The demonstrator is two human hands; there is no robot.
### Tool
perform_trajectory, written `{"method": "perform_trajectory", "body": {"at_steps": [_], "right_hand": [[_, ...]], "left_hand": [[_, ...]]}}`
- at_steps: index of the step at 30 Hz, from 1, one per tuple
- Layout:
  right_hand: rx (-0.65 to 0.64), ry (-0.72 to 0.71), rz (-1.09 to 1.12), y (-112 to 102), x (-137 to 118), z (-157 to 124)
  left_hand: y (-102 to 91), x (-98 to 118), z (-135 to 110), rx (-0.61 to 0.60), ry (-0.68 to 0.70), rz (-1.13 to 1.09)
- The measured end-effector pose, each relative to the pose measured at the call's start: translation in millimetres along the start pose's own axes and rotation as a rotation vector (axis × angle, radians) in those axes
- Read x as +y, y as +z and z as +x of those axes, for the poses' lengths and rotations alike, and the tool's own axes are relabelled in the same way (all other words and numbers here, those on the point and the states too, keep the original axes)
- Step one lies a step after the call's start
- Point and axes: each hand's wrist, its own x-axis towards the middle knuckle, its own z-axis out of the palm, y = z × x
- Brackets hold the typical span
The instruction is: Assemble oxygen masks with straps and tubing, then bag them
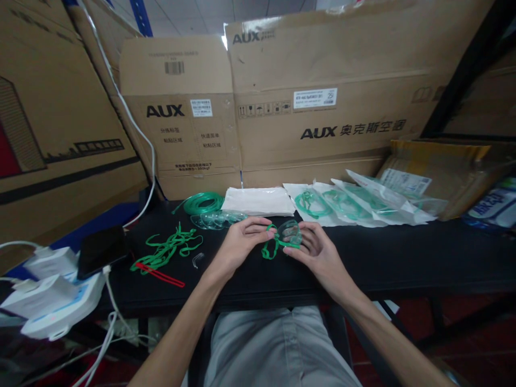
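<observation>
A clear plastic oxygen mask [291, 230] is held between my hands above the black table's front half. My right hand [320, 247] grips the mask's right side, thumb below and fingers behind. With thumb and fingers pinched, my left hand [244, 239] holds the green elastic strap [269, 252] at the mask's left side. The strap hangs in a loop below, and part of it runs along the mask's lower edge. Several more clear masks [215, 220] lie behind my left hand. Loose green straps [171, 250] are heaped to the left, beside a red band [161, 276].
Coiled green tubing [201, 203] and a stack of white pouches [258, 201] lie along the back. Several filled pouches [314, 205] fan out rightward. A small clear piece [197, 260] is near my left forearm. A power strip [66, 309] and phone [102, 250] stand left; cardboard [278, 150] walls the back.
</observation>
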Motion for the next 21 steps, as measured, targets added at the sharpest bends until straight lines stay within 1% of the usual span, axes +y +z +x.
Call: {"method": "perform_trajectory", "body": {"at_steps": [8, 17, 21], "right_hand": [[-0.017, -0.002, 0.011, 0.7, -1.1, -1.0], [-0.019, -0.002, 0.001, 0.2, 0.1, -0.9], [-0.013, -0.004, -0.009, -0.8, 1.9, -0.8]], "left_hand": [[1.0, -3.1, 1.5, 0.018, 0.056, 0.103], [-2.3, -8.3, 4.8, 0.052, 0.106, 0.14], [-0.9, -10.3, 4.7, 0.064, 0.129, 0.153]]}}
